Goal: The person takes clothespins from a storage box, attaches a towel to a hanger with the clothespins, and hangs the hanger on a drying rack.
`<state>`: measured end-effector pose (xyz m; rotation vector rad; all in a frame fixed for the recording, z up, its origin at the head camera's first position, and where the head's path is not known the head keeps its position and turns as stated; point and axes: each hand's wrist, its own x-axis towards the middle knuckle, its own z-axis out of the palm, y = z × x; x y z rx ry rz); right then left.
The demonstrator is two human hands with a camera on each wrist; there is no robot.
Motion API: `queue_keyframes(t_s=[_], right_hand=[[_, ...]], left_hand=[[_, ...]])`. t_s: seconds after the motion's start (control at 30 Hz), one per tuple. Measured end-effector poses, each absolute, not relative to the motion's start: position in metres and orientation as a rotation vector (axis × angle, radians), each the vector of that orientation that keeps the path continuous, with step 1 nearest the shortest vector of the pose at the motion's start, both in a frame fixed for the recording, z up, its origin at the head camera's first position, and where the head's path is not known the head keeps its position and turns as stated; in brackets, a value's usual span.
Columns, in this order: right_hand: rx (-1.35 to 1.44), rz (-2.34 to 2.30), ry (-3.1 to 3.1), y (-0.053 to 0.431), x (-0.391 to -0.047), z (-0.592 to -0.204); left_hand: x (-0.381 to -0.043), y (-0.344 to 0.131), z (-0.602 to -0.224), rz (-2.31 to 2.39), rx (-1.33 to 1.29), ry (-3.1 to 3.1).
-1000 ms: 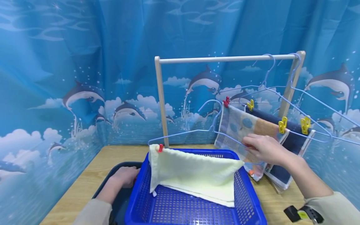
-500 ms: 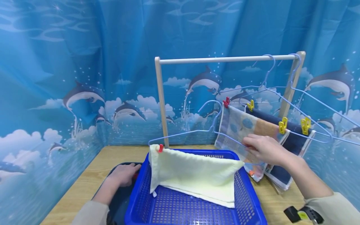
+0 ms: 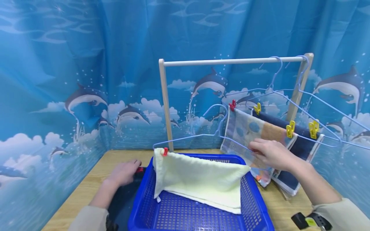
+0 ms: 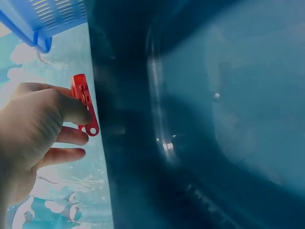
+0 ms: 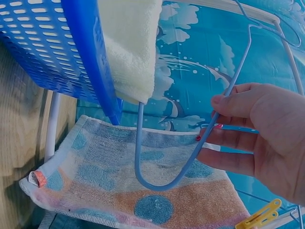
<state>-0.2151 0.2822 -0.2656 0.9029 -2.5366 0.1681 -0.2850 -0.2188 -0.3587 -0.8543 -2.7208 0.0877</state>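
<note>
In the left wrist view my left hand point(image 4: 35, 119) pinches a red clothespin point(image 4: 85, 102) between thumb and fingers, beside the wall of the dark tub point(image 4: 126, 167). My right hand point(image 3: 270, 154) holds the right end of a light-blue wire hanger point(image 3: 190, 137) between thumb and fingers. Over the hanger's lower bar drapes a pale yellow towel point(image 3: 199, 179), its left corner fastened by another red clothespin point(image 3: 165, 151). The towel hangs over the blue plastic basket point(image 3: 264, 213).
Behind stands a drying rack point(image 3: 234, 61) with two more hangers on its right end. From these hang a patterned towel point(image 3: 242, 128) and a navy towel point(image 3: 303, 154), clipped with red and yellow clothespins. A dolphin-print curtain point(image 3: 130, 48) surrounds the wooden table point(image 3: 81, 189).
My left hand has lifted from inside the dark tub toward its far rim, bringing a red clothespin into sight. My right hand, the hanger and the yellow towel stay nearly still.
</note>
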Motion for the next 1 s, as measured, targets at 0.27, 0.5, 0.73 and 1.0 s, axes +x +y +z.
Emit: queue_keyframes(t_s=[0.27, 0.5, 0.73, 1.0], right_hand=[[0.898, 0.152, -2.519, 0.280, -0.217, -0.267], [0.893, 0.144, -2.527, 0.279, -0.217, -0.266], [0.885, 0.153, -2.520, 0.279, -0.216, -0.267], [0.893, 0.162, -2.527, 0.279, -0.216, -0.266]], left_hand=[[-0.286, -0.219, -0.346, 0.171, -0.854, -2.602], [-0.286, -0.220, -0.342, 0.193, -0.879, -2.489], [-0.284, -0.217, -0.333, 0.129, -0.900, -2.479], [-0.282, -0.216, -0.323, 0.125, -0.841, -2.470]])
